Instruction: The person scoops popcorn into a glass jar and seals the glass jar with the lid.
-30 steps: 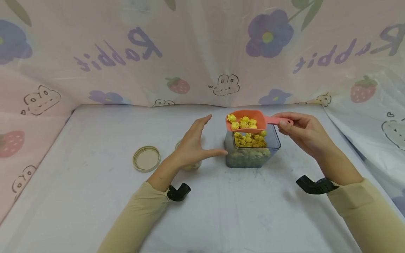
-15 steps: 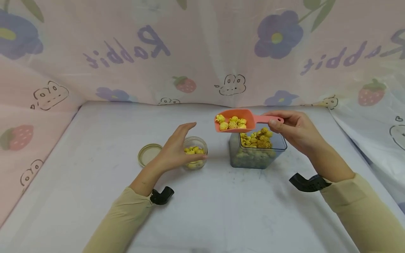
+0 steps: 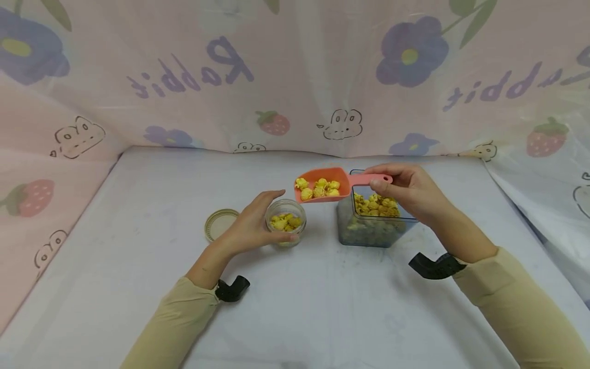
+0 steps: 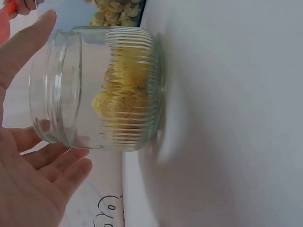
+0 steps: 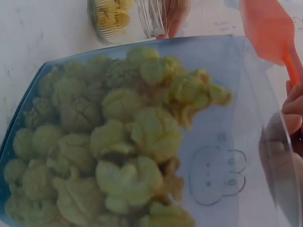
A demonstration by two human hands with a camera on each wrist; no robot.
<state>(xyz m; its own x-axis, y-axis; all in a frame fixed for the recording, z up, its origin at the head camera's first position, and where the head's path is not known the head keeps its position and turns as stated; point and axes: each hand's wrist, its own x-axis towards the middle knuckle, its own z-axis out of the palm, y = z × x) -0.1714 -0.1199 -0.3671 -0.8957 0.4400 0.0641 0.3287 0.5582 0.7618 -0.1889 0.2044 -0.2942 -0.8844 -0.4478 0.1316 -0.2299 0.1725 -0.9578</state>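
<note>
My left hand [image 3: 251, 225] stands around the glass jar [image 3: 287, 239], thumb in front and fingers behind; the left wrist view shows a small gap between the thumb and the jar [image 4: 71, 90]. Popcorn [image 3: 285, 222] lies low inside the upright jar. My right hand [image 3: 415, 197] pinches the handle of an orange-pink scoop [image 3: 343, 177]. Several yellow popcorn pieces [image 3: 319, 192] lie in the scoop, whose front end is just above and right of the jar mouth. Below its handle is a clear bluish box [image 3: 364, 236] with popcorn, close up in the right wrist view [image 5: 118, 137].
A round lid [image 3: 220, 225] lies on the white table [image 3: 299, 307], left of the jar and partly behind my left hand. A patterned pink curtain [image 3: 295, 77] hangs along the back and sides.
The scoop has moved left from above the box toward the jar, still carrying popcorn. My left hand has moved closer around the jar, and the view has shifted slightly.
</note>
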